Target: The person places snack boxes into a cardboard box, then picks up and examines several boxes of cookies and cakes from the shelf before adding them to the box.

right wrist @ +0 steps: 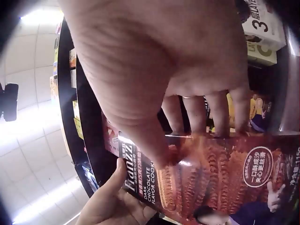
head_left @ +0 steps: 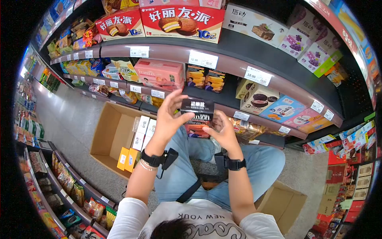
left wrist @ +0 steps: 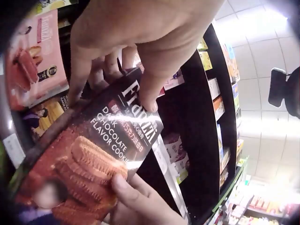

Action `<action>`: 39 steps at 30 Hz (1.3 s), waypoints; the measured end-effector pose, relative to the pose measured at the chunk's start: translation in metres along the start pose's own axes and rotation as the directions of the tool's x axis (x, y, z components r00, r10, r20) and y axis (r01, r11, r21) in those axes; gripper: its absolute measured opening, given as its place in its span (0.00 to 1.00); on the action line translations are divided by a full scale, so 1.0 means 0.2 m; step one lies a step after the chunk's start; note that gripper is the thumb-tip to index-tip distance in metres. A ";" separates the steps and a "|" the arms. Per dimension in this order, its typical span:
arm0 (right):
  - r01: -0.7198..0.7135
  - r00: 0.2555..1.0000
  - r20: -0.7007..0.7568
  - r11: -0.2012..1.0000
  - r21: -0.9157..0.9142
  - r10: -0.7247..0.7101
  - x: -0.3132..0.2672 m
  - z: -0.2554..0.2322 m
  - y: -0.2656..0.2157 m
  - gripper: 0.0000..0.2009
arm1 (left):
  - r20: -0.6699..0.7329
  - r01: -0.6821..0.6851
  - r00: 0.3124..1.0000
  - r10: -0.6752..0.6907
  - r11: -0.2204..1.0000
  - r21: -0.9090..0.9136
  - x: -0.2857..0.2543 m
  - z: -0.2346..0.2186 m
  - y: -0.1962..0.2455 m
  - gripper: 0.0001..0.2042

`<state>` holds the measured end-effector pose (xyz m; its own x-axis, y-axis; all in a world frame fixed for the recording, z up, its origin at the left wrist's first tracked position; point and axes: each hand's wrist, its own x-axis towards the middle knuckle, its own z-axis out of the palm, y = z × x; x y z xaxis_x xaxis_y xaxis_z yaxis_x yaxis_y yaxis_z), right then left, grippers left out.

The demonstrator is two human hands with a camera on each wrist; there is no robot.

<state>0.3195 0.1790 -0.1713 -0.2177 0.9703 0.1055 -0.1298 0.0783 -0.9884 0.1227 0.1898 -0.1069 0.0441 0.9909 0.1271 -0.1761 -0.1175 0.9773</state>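
Both hands hold a dark box of chocolate flavor cookies (head_left: 199, 116) in front of the shelf, its black top and red picture side showing. The left hand (head_left: 170, 115) grips it at the upper left, thumb on the printed front and fingers behind. On the other side, the right hand (head_left: 223, 130) grips the box lower down, its thumb (right wrist: 150, 145) flat on the cookie picture. Behind the box, on the middle shelf, stand two cookie boxes with a yellow picture (head_left: 214, 81), beside a larger pink box (head_left: 159, 75).
An open carton (head_left: 104, 135) on the floor at left holds white boxes (head_left: 139, 137) and yellow boxes (head_left: 126, 158). Another carton (head_left: 288, 203) is at the right knee. Price tags line the shelf edge (head_left: 227, 65). White, blue and pink boxes (head_left: 280, 108) fill the right shelf.
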 end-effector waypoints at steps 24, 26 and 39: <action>-0.005 0.996 -0.090 0.993 -0.116 -0.006 -0.14 0.15 -0.12 0.24 | -0.016 0.271 0.959 -0.281 0.938 -0.214 -0.05 0.02 -0.30 0.20; -0.017 0.995 -0.103 0.998 -0.064 0.010 -0.15 0.15 -0.10 0.24 | -0.039 0.262 0.961 -0.275 0.944 -0.199 -0.06 0.03 -0.28 0.21; 0.155 0.977 -0.044 0.833 -0.532 -0.210 -0.10 0.12 -0.07 0.52 | -0.039 0.264 0.961 -0.275 0.946 -0.187 -0.06 0.10 -0.12 0.20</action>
<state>0.3024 0.1535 -0.1560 -0.1424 0.9415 0.3056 0.3724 0.3370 -0.8647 0.1460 0.1797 -0.1283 0.0520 0.9868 -0.1536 -0.3391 0.1621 0.9267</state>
